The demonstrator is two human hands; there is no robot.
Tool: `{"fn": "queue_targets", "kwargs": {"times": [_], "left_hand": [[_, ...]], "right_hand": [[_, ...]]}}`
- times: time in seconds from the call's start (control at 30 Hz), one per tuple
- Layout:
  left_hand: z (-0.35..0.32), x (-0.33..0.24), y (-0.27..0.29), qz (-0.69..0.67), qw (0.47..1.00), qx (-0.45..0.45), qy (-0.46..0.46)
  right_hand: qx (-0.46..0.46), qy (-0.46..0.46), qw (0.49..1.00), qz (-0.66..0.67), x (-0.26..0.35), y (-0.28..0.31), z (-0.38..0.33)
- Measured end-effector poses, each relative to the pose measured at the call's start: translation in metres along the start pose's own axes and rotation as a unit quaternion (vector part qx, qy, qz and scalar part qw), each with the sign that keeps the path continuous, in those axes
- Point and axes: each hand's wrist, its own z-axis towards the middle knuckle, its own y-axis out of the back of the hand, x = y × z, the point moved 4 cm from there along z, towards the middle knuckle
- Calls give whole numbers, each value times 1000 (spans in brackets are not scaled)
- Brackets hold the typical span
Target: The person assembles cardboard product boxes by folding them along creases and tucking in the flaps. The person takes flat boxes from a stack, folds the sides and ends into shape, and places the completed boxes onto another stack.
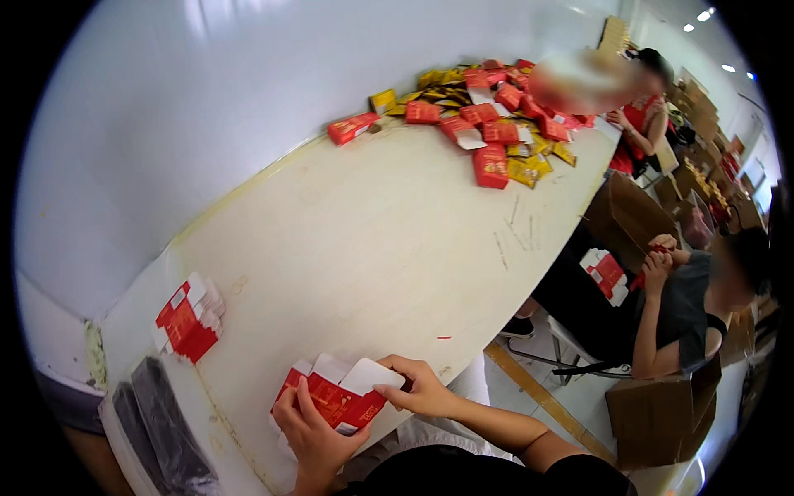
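Both my hands are at the near edge of a long pale table (pixel 364 240). My left hand (pixel 313 434) grips a flat red carton (pixel 335 397) with white flaps from below. My right hand (pixel 422 387) pinches one white flap of the same carton at its right end. A small stack of flattened red and white cartons (pixel 188 318) lies to the left, apart from my hands.
A heap of red cartons and yellow packets (pixel 488 107) covers the table's far end. Black strips (pixel 161 430) lie at the near left corner. A seated person (pixel 686 306) at right handles red items beside brown cardboard boxes (pixel 657 413); another person (pixel 641 107) sits farther back.
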Motion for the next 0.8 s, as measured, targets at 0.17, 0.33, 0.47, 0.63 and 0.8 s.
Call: {"fn": "queue_targets", "kwargs": {"times": [0.17,0.33,0.47,0.63,0.8], "left_hand": [[9,-13,-5,2,1000,5,-24],[13,-26,-4,-9,1000,23,-13],[18,-30,-4,-70,997,28,-14],[21,-36,-8,-48,995,18,-83],[28,-58,-9,-160,979,32,-122]], "right_hand": [[-93,149,978,-108,23,11,-23],[-115,53,992,-7,29,17,-31],[-123,-2,991,45,30,24,-27],[-198,69,978,17,12,16,-24],[-122,236,937,225,5,-5,-9]]}}
